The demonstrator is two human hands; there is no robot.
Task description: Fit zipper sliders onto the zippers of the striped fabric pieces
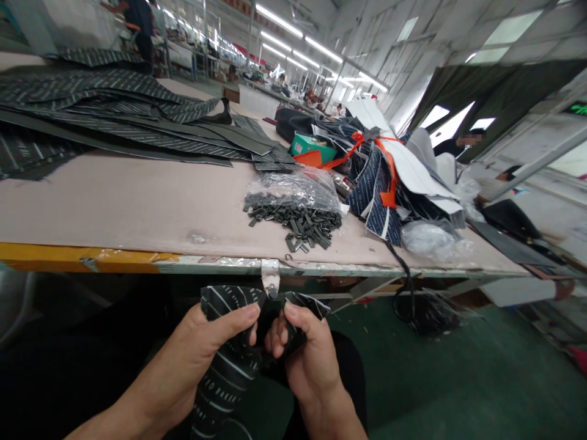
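A dark printed fabric piece (224,388) with white lettering and dotted lines hangs below the table edge. My left hand (215,336) pinches its upper left part, thumb on top. Opposite, my right hand (309,342) grips dark printed fabric of the same kind, thumb pressed down and fingers curled under. Whether both hands hold one strip or two, I cannot tell. Between and just above them, a small metal fitting (271,280) is fixed to the table's front edge. The lower part of the fabric is in shadow.
On the table (114,201) lies a heap of small dark clips (302,223) beside a clear plastic bag (298,186). Stacks of dark striped strips (114,116) fill the left. At right are bundled navy pieces with an orange tie (389,171) and a green box (312,148). People are farther back.
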